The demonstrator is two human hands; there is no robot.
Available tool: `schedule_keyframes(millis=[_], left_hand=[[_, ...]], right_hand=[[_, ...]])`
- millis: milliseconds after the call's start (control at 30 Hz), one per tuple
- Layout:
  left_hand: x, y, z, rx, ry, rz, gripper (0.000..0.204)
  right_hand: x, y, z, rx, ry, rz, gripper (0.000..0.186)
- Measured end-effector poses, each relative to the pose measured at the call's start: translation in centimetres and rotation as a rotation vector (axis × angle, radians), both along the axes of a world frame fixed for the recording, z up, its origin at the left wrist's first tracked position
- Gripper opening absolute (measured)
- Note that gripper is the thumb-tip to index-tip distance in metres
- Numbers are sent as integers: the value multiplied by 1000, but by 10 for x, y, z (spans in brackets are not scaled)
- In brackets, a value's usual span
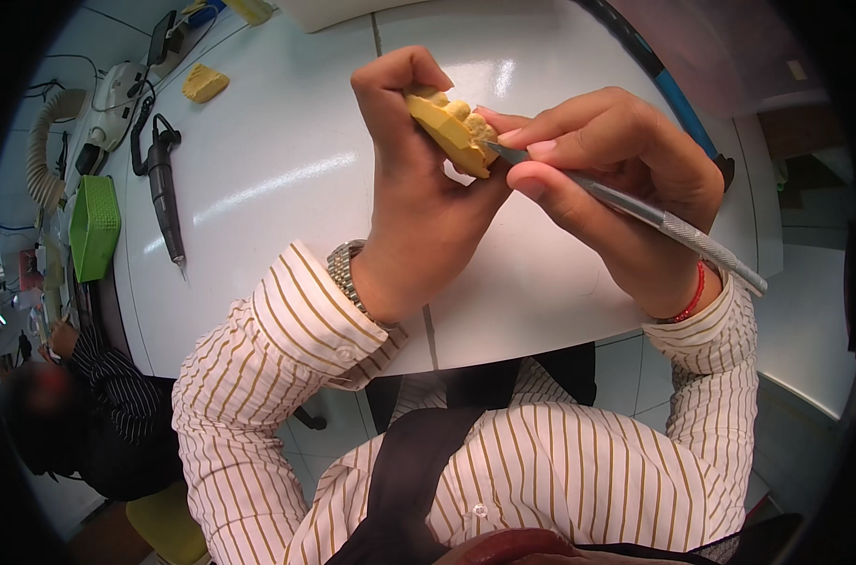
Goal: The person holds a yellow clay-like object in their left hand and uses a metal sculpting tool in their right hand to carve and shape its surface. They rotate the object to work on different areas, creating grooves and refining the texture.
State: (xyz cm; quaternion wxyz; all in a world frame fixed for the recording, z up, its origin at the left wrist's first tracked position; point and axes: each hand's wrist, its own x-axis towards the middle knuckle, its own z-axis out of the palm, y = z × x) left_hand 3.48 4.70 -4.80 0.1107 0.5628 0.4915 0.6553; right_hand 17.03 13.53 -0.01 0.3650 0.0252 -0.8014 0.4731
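My left hand (418, 207) grips a yellow plaster dental model (442, 122), thumb and fingers around it, with its bumpy tooth row along the upper right side. My right hand (625, 188) is closed in a pen hold on a silver-handled blade tool (663, 221) with a knurled grip. The tool's tip rests at the teeth of the model, near its right end. Both hands are raised over the white table (287, 226).
At left lie a black rotary handpiece (167, 198), a loose yellow plaster piece (205, 84), a green basket (94, 226), a white device (117, 99) and a ribbed hose (47, 151). A blue-black bar (672, 113) runs along the back right. A co-worker (108, 405) sits at lower left.
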Motion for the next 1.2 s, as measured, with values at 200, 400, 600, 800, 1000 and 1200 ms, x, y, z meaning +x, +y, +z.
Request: schedule_keyframes(millis=[200, 400, 600, 800, 1000, 1200], left_hand=[[0, -1, 3, -46, 13, 36, 63], [1, 0, 3, -20, -68, -15, 66], [2, -1, 2, -23, -76, -20, 67], [5, -2, 1, -47, -190, -59, 68], [11, 0, -4, 29, -206, -159, 68], [10, 1, 4, -13, -415, -161, 67]], right_hand=[[-1, 0, 0, -153, 54, 44, 15], [1, 0, 3, 38, 10, 21, 17], [0, -2, 3, 18, -4, 9, 15], [2, -1, 6, 2, -38, 26, 13], [2, 2, 4, 32, 34, 6, 14], [3, -1, 3, 53, 60, -29, 13]])
